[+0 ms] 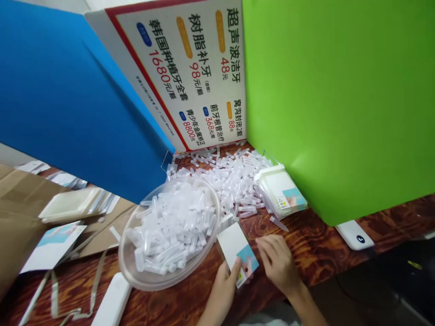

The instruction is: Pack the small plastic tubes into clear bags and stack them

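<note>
My left hand (227,280) grips the near edge of a small white packet (235,250) with a blue picture on it, held just over the wooden table (312,244). My right hand (277,262) rests beside the packet, its fingers bent and touching the packet's right side. A clear round bowl (136,271) full of small clear plastic tubes stands just left of the packet. Behind it lies a loose heap of the same tubes (234,179). A stack of similar packets (282,192) sits to the right of the heap.
A blue board (61,99), a printed price sign (190,72) and a green board (340,99) wall in the table's back. A white phone (355,234) lies under the green board. Cardboard (16,213), a white tray (70,204) and loose cards lie at left.
</note>
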The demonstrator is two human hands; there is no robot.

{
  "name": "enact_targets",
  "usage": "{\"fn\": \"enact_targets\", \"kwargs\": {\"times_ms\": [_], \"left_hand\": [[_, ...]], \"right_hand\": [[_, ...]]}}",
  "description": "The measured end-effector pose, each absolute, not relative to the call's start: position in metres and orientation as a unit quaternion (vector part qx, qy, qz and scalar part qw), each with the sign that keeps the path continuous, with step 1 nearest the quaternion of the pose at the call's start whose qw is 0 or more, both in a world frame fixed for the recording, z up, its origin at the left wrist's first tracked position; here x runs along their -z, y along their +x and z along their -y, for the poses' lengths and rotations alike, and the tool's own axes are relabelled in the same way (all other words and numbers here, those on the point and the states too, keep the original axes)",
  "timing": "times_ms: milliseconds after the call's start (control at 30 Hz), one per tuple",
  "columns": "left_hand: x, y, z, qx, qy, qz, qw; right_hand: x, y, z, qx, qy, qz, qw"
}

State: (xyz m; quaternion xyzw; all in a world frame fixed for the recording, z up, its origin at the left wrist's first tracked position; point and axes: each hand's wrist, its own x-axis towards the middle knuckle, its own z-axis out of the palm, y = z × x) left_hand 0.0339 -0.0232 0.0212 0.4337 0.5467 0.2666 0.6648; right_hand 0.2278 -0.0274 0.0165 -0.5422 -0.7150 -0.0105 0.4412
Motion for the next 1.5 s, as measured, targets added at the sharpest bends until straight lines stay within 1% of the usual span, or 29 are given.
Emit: {"fn": "enact_targets", "kwargs": {"times_ms": [33, 100, 167, 233, 300, 400, 467, 533, 600, 667, 800, 867, 967, 1033, 1133, 1167, 1233, 1333, 1400, 1500], "left_hand": [[-0.022, 0.030, 0.025, -0.250, 0.450, -0.545, 0.662], [-0.025, 0.026, 0.028, -0.233, 0.467, -0.546, 0.655], [-0.029, 0.024, 0.028, -0.251, 0.458, -0.548, 0.653], [-0.030, 0.024, 0.026, -0.288, 0.435, -0.537, 0.663], [-0.029, 0.024, 0.024, -0.301, 0.406, -0.524, 0.686], [-0.025, 0.024, 0.021, -0.274, 0.389, -0.512, 0.715], [-0.022, 0.024, 0.019, -0.268, 0.402, -0.503, 0.717], [-0.021, 0.022, 0.017, -0.282, 0.414, -0.500, 0.707], [-0.021, 0.019, 0.015, -0.294, 0.412, -0.505, 0.699], [-0.022, 0.013, 0.012, -0.299, 0.413, -0.509, 0.694], [-0.024, 0.001, 0.009, -0.302, 0.439, -0.512, 0.674], [-0.026, -0.003, 0.009, -0.294, 0.449, -0.505, 0.676], [-0.030, -0.004, 0.010, -0.255, 0.449, -0.467, 0.718], [-0.034, -0.004, 0.010, -0.244, 0.458, -0.430, 0.739], [-0.036, -0.010, 0.010, -0.271, 0.495, -0.409, 0.717], [-0.036, -0.013, 0.010, -0.280, 0.504, -0.413, 0.705], [-0.033, -0.020, 0.011, -0.293, 0.504, -0.430, 0.689], [-0.028, -0.029, 0.014, -0.316, 0.475, -0.465, 0.677], [-0.026, -0.032, 0.016, -0.327, 0.463, -0.489, 0.663], [-0.026, -0.033, 0.019, -0.320, 0.479, -0.499, 0.647]], "right_hand": [[-0.013, 0.237, 0.022, 0.040, -0.598, 0.676, 0.428], [-0.005, 0.256, 0.014, 0.073, -0.688, 0.621, 0.369], [0.005, 0.273, 0.012, 0.065, -0.720, 0.616, 0.313], [0.012, 0.283, 0.013, 0.026, -0.709, 0.635, 0.308], [0.014, 0.287, 0.015, -0.039, -0.674, 0.646, 0.356], [0.004, 0.280, 0.015, -0.201, -0.593, 0.648, 0.433], [-0.007, 0.270, 0.012, -0.315, -0.534, 0.630, 0.467], [-0.016, 0.257, 0.007, -0.398, -0.481, 0.587, 0.515], [-0.021, 0.244, 0.000, -0.455, -0.442, 0.526, 0.566], [-0.021, 0.234, -0.006, -0.497, -0.425, 0.464, 0.597], [-0.016, 0.224, -0.016, -0.536, -0.424, 0.419, 0.598], [-0.015, 0.220, -0.018, -0.531, -0.443, 0.438, 0.575], [-0.019, 0.212, -0.015, -0.505, -0.471, 0.491, 0.530], [-0.024, 0.206, -0.012, -0.498, -0.457, 0.528, 0.514], [-0.031, 0.199, -0.013, -0.477, -0.430, 0.592, 0.487], [-0.031, 0.198, -0.016, -0.446, -0.447, 0.612, 0.477], [-0.029, 0.195, -0.023, -0.343, -0.520, 0.642, 0.447], [-0.020, 0.192, -0.035, -0.192, -0.606, 0.682, 0.362], [-0.013, 0.193, -0.038, -0.147, -0.615, 0.706, 0.318], [-0.005, 0.200, -0.035, -0.128, -0.625, 0.704, 0.312]]}}
